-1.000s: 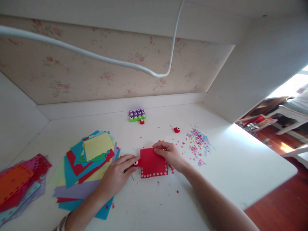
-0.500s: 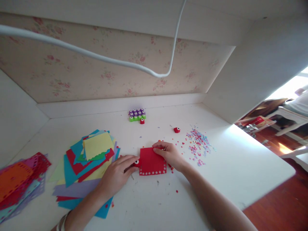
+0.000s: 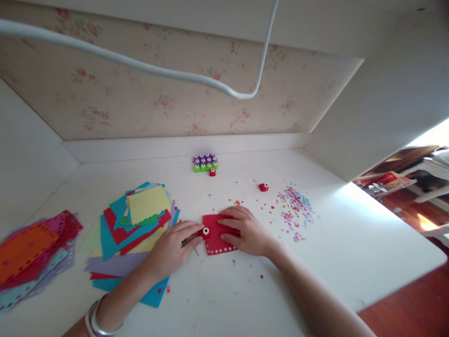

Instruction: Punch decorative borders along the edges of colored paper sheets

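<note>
My left hand (image 3: 175, 248) is closed on a small red craft punch (image 3: 205, 231) with a round white button, held at the left edge of a red sheet of paper (image 3: 214, 234). A row of small flower- or star-shaped holes runs along the sheet's near edge, and a few show on its left edge. My right hand (image 3: 247, 231) rests over the right part of the sheet, fingers and thumb spread, hiding that side. Whether the punch's slot is around the paper's edge I cannot tell.
Left lie a stack of coloured paper (image 3: 140, 257) and punched sheets (image 3: 31, 252). Several purple and green punches (image 3: 205, 161) stand at the back beside a red one (image 3: 212, 172). Another red punch (image 3: 264, 187) lies near scattered confetti (image 3: 296, 206). A white cable (image 3: 157, 70) hangs in front.
My right hand has spread its fingers and thumb farther over the sheet, covering more of it. The punch in my left hand now overlaps the sheet's left edge. The view has shifted slightly.
</note>
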`<state>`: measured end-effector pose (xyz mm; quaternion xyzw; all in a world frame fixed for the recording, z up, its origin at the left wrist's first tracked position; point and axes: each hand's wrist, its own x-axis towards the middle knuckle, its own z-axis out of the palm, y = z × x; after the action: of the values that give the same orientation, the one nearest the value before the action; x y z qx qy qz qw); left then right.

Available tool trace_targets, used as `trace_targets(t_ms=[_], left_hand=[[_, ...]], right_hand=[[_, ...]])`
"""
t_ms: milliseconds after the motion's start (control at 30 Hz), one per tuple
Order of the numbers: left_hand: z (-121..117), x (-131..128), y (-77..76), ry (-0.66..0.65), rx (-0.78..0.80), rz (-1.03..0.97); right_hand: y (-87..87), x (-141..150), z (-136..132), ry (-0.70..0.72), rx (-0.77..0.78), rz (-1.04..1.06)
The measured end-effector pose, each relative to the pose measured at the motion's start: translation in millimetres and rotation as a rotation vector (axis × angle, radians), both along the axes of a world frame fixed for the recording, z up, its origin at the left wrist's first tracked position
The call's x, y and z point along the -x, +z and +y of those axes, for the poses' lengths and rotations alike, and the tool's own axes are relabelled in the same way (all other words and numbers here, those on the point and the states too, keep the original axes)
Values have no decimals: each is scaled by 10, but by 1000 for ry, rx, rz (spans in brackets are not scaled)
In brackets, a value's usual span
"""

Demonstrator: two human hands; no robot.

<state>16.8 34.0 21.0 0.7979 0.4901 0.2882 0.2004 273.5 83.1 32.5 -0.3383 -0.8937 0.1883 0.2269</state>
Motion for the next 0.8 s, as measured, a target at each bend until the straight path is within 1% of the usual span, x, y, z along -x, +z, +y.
trace_targets(t_ms=[233, 600, 800], left_hand=[[2, -12, -22, 16, -18, -12], [-18, -4, -26, 14, 19, -14], [-14, -17, -30, 12, 9, -10]], right_hand=[[-12, 1, 4, 12, -9, -23], [-22, 10, 3, -2, -25, -28], [-13, 3, 3, 1, -35, -24]])
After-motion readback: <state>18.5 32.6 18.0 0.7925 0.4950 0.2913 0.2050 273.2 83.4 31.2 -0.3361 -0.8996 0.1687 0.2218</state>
